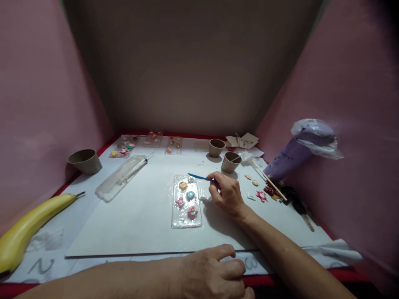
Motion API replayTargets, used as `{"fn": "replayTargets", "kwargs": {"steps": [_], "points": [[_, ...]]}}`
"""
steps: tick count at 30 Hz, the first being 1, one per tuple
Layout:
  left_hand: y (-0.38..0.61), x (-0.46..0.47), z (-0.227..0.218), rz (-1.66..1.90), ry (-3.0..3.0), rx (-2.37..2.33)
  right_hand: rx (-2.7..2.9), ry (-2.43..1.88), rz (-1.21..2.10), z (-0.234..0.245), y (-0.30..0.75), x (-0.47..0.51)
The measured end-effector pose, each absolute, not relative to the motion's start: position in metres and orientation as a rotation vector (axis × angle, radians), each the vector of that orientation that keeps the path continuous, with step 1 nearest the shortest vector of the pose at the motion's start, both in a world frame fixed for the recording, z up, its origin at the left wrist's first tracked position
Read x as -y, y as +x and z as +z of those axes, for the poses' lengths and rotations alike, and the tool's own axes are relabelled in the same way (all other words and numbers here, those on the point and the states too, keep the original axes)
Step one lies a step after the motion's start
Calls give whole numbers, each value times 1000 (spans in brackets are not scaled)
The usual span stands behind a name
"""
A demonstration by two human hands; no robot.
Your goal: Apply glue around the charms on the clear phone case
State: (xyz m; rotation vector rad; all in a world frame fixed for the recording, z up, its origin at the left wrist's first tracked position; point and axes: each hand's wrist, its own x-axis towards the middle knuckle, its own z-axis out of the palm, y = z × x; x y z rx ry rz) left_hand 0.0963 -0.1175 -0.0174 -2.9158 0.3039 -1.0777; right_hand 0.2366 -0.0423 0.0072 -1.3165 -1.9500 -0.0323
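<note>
In the middle of the frame we see a glossy, clear rectangular panel (179,220) bearing small, rounded charms (192,213), flat on a smooth white board (131,224). Our right hand (227,193), reaching in from lower right, pinches a slim blue stick (199,177) over the panel's upper right corner. At bottom centre our left hand (215,272) lies knuckles up, fingers loosely curled; we cannot tell its grip.

yel banana (34,232) lft, pink walls (40,91)
</note>
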Motion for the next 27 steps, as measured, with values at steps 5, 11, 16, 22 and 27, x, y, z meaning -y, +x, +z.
{"fn": "replayTargets", "kwargs": {"steps": [5, 11, 16, 22, 27], "points": [[95, 116, -18, -1088, -2884, -266, 2018, -1390, 67, 7, 230, 47], [98, 116, -22, -1164, -2854, -247, 1954, -1274, 8, 2, 238, 40], [101, 114, -25, -1257, -2836, -252, 1956, -1292, -49, 0, 245, 34], [99, 113, -22, -1199, -2869, -246, 2003, -1310, -64, 0, 246, 35], [97, 113, -18, -1193, -2898, -255, 2002, -1311, -69, 0, 247, 36]]}}
